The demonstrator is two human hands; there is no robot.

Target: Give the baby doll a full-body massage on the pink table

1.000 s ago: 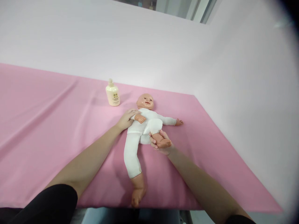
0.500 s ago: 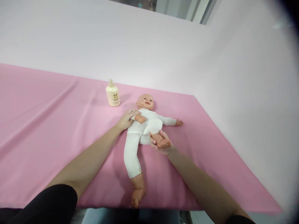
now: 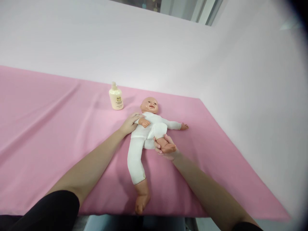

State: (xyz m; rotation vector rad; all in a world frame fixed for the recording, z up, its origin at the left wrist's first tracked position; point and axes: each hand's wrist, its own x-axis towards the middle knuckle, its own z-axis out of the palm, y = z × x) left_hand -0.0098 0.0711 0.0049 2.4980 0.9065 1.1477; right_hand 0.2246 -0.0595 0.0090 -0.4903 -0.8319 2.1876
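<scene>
While the baby doll (image 3: 146, 128) lies on its back on the pink cloth (image 3: 48, 122) that covers the tabletop, both of the person's hands are on it. The left hand (image 3: 130, 123) rests with loose, flat fingers against the doll's side, just under its bent arm, pressing rather than gripping. The right hand (image 3: 166, 148) is curled around the doll's foot (image 3: 167, 147), holding that leg bent up toward the white-clothed body. The doll's other leg stretches straight toward the near edge of the tabletop, its bare foot close to that edge. A cream lotion bottle (image 3: 116, 97) stands upright near the doll's head, apart from both hands. Behind the tabletop rises a pale wall (image 3: 144, 48).
</scene>
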